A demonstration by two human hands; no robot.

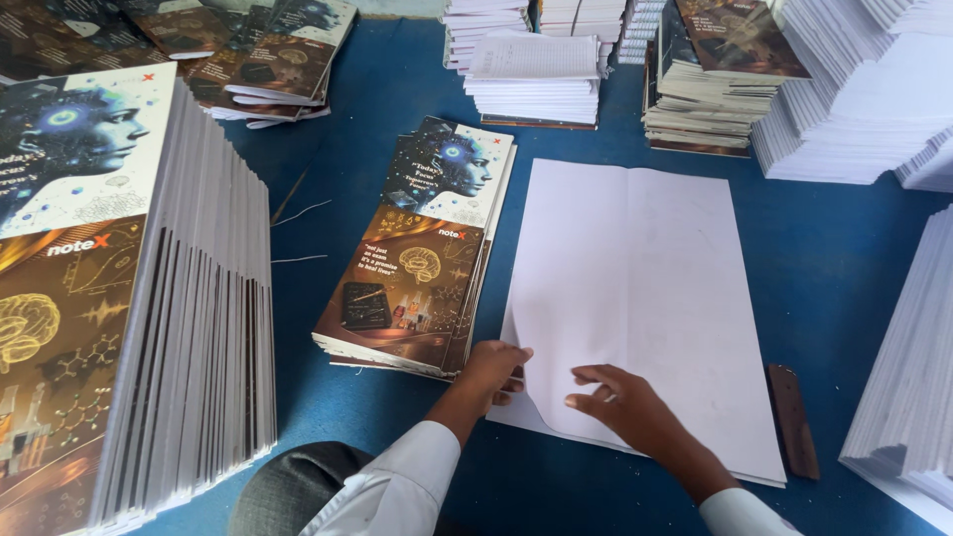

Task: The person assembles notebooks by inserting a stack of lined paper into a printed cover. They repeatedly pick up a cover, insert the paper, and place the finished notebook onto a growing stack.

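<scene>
Left of the white paper sheets (640,298) lies a small stack of printed covers (417,258). The left hand (493,369) pinches the sheets' lower-left corner, fingers closed on its edge. The right hand (620,402) rests just beside, fingers spread flat on the sheets' near edge, gripping nothing.

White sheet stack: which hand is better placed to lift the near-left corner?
Left, probably. The left hand already sits at that corner of the white sheet stack, fingers at the edge. The right hand rests flat on top.
</scene>
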